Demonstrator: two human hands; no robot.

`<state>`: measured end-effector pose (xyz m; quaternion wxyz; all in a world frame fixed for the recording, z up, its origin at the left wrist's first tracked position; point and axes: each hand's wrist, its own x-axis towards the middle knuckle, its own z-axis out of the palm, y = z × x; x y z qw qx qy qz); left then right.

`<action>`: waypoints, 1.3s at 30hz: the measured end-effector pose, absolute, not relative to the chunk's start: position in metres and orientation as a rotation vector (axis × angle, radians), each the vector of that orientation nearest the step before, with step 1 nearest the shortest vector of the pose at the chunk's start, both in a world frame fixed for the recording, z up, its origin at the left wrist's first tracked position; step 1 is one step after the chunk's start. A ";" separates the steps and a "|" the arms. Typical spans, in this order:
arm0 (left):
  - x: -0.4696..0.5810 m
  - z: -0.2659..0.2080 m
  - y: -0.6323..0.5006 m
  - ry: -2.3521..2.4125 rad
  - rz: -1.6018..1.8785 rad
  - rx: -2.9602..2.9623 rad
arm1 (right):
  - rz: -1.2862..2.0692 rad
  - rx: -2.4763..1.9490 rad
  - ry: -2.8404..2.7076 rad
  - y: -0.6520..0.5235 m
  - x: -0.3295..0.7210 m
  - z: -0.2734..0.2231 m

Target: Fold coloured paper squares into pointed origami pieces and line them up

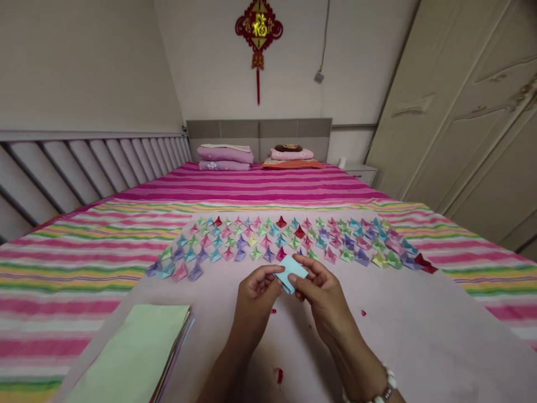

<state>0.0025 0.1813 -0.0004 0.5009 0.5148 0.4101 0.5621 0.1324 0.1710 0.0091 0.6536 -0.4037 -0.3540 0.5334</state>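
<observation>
A small folded piece of light blue paper (289,270) is held up between my two hands, above the pale board. My left hand (259,288) pinches its left corner between thumb and fingers. My right hand (321,288) grips its right side, the thumb lying on the front face and the fingers partly hidden behind. Beyond the hands stand rows of small folded paper boats (255,253) in blue, green, pink, purple, yellow and red. A white beaded bracelet circles my right wrist.
A stack of coloured paper sheets (138,347), light green on top, lies at the front left of the pale board (403,330). Red paper scraps (279,375) are scattered near my hands. The striped bed (260,187) holds folded bedding (225,158) by the headboard. A railing (104,162) runs along the left.
</observation>
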 end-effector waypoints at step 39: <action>0.015 -0.030 0.193 0.875 1.311 1.236 | 1.137 -0.982 -0.810 0.186 0.140 -0.019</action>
